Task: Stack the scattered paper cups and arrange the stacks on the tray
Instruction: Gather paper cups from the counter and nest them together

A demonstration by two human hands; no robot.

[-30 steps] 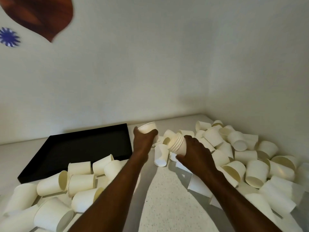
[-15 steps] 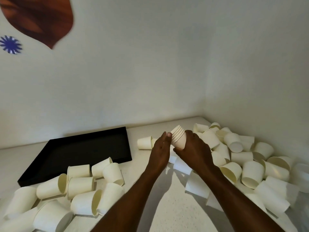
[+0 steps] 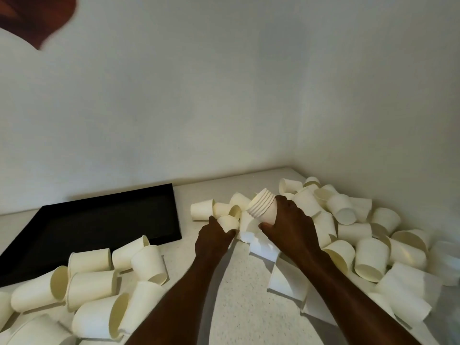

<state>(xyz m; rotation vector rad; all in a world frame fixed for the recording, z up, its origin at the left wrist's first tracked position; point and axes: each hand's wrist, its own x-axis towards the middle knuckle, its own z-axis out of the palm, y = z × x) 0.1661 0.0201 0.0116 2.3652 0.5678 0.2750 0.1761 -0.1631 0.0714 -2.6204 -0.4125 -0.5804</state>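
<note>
My right hand (image 3: 288, 227) grips a stack of several nested white paper cups (image 3: 263, 206), tilted with the rims toward the upper left. Just left of it my left hand (image 3: 211, 241) holds a single paper cup (image 3: 227, 222) lying among loose cups on the counter. The black tray (image 3: 104, 220) lies at the left with nothing on it. Scattered paper cups lie in a pile at the right (image 3: 368, 245) and in a group at the lower left (image 3: 99, 282).
The white speckled counter (image 3: 239, 295) ends at two white walls meeting in a corner at the back right. A dark red shape (image 3: 37, 18) hangs at the upper left of the wall. A lone cup (image 3: 201, 209) lies between the tray and my hands.
My left hand put its cup onto the stack, then dropped down and left and took hold of another loose cup. My right hand kept the stack and stayed nearly still.
</note>
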